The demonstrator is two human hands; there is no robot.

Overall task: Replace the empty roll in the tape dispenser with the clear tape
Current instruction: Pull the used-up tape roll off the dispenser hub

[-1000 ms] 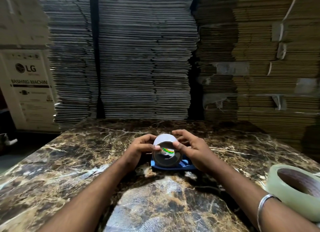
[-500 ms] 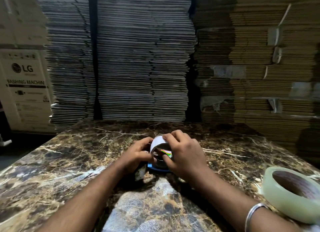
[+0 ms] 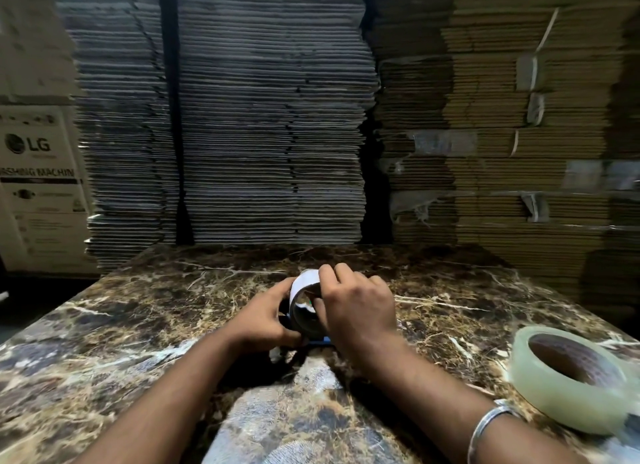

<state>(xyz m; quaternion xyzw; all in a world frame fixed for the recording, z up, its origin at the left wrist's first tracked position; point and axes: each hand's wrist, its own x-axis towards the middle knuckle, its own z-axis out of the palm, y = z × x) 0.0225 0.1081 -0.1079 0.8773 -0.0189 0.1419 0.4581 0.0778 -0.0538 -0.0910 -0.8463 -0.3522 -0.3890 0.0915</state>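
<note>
An empty roll, a white-sided cardboard core, sits in a blue tape dispenser at the middle of the marble table. Only slivers of the dispenser show between my hands. My left hand holds the dispenser and the core's left side. My right hand is curled over the core's top and right side, gripping it. The clear tape, a full pale roll, lies flat at the right edge of the table, apart from both hands.
Tall stacks of flattened cardboard rise right behind the table's far edge. A white printed appliance carton stands at the left. A metal bangle circles my right wrist.
My right hand has wrapped further over the empty roll, covering more of it. The roll has tilted to the left. The view has shifted slightly left.
</note>
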